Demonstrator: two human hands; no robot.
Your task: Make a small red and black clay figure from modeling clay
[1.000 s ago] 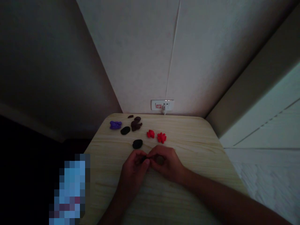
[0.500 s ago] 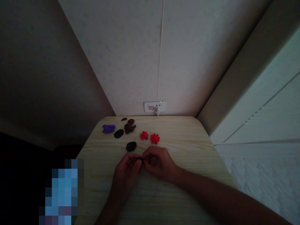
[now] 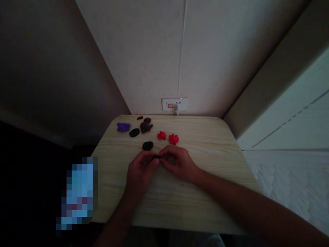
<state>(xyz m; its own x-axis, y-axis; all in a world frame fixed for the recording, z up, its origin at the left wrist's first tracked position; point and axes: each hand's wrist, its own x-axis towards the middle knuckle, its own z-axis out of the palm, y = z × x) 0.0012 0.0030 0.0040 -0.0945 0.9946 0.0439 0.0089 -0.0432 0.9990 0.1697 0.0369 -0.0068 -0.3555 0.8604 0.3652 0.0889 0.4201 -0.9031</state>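
Between the fingertips of both hands is a small black piece (image 3: 156,156) that looks like modelling clay. My left hand (image 3: 142,168) pinches its left end, and my right hand (image 3: 180,163) pinches the right end. Just beyond my left fingers lies a flattened black clay lump (image 3: 147,145). A second black clay oval (image 3: 134,132) rests farther back. Two knobbly red clay pieces (image 3: 173,139) sit beyond my right hand. At the back left are a brown clay lump (image 3: 146,127) and a purple clay lump (image 3: 123,127).
The wooden table (image 3: 205,137) has rounded back corners and meets the wall. A socket plate with a plug (image 3: 174,104) is on the wall just above its back edge. A pixelated bright patch (image 3: 79,192) covers something at the left edge. White quilted bedding (image 3: 277,185) lies to the right.
The view has tilted down, so the table sits higher in the picture and its front edge shows. Both hands still pinch the black piece, which shows a little more clearly.
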